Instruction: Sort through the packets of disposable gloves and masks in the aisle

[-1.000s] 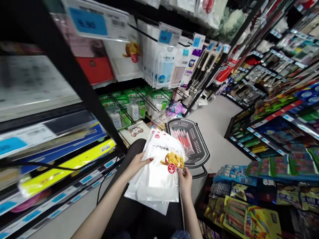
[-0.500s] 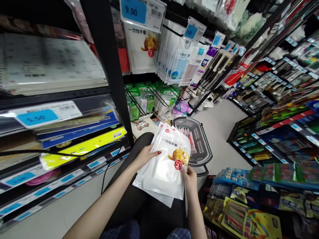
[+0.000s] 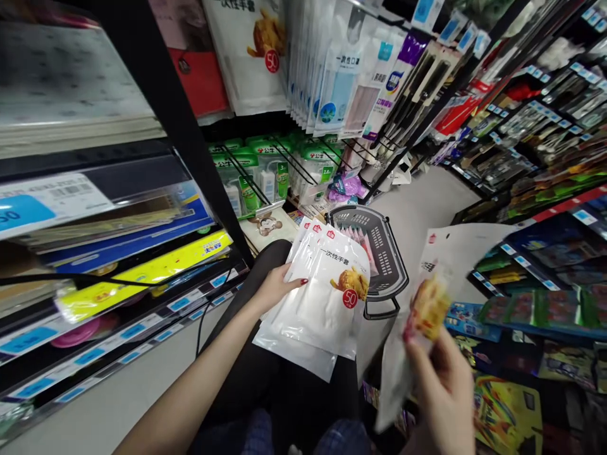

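My left hand (image 3: 275,289) is closed on the left edge of several overlapping white packs of disposable gloves (image 3: 315,303), thumb on top. They rest over my lap, each printed with fried chicken and a red "50" circle. Off to the right, my right hand (image 3: 441,385) pinches a single pack of disposable gloves (image 3: 431,297), held up and tilted, blurred by motion. Beyond my knees a grey shopping basket (image 3: 396,253) stands on the floor, with pink packs (image 3: 359,239) inside it.
On the rack ahead hang another glove pack (image 3: 251,57), mask packs (image 3: 339,82) and green-topped packages (image 3: 270,164). Shelves with blue price tags (image 3: 135,332) run along my left. Colourful snack bags (image 3: 507,411) lie low on the right, beside the grey floor aisle (image 3: 441,196).
My right hand has drawn one glove pack away from the stack and carried it right, raised. My left hand still holds the others. The view has shifted closer to the rack.
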### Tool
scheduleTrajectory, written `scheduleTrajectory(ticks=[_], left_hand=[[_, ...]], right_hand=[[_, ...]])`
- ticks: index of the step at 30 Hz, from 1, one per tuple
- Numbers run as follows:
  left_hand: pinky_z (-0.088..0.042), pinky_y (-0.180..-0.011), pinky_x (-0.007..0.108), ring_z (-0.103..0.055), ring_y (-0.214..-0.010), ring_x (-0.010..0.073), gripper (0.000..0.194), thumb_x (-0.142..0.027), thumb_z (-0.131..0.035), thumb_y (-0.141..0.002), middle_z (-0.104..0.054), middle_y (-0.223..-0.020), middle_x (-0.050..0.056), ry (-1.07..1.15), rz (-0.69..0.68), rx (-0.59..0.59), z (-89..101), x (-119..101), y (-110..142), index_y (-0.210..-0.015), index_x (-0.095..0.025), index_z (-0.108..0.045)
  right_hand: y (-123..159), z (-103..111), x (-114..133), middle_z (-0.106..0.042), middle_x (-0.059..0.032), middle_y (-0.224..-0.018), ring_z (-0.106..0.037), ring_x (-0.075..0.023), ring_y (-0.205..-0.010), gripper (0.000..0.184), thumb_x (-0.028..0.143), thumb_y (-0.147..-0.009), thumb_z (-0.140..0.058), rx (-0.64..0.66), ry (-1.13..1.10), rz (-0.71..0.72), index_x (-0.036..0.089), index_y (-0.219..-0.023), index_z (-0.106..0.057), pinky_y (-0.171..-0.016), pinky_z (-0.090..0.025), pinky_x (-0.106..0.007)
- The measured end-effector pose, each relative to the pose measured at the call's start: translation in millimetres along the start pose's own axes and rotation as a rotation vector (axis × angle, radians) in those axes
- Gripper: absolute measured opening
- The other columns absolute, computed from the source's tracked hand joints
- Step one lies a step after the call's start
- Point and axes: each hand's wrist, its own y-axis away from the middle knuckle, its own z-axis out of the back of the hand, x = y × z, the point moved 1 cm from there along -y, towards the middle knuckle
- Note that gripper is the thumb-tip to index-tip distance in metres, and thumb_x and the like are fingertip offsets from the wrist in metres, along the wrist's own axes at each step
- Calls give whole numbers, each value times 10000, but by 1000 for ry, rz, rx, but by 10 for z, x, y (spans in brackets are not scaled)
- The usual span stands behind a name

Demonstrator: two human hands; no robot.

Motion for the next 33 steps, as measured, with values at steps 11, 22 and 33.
scheduleTrajectory(ticks=[11,22,33], left_hand=[[-454,-853,362,-594,-974,279,435,-355,-648,-675,-666,-1037,104,-65,-7,-25,17,44,-17,-1026,-102,-605],[-445,-864,388,-577,-1008,299,453,-358,-637,-677,-643,-1085,114,-42,7,-12,9,1,-7,-1054,-107,-601],[-440,-874,382,-580,-1004,287,435,-344,-632,-683,-646,-1086,93,-46,9,-5,11,28,-6,-1057,-125,-599]], right_hand=[[-153,-1520,-286,-621,-103,-786,-581,-216,-689,242,219,-870,-340,524,459,136,152,-924,-566,-620,-419,-322],[-176,-782,-1016,-505,-135,-996,-484,-279,-890,754,515,-598,-674,32,335,-195,109,-1177,-413,-765,-412,-420],[-88,-706,-1350,-505,31,-673,-454,-131,-590,353,387,-588,-692,171,-31,-343,191,-783,-472,-564,-371,-257]])
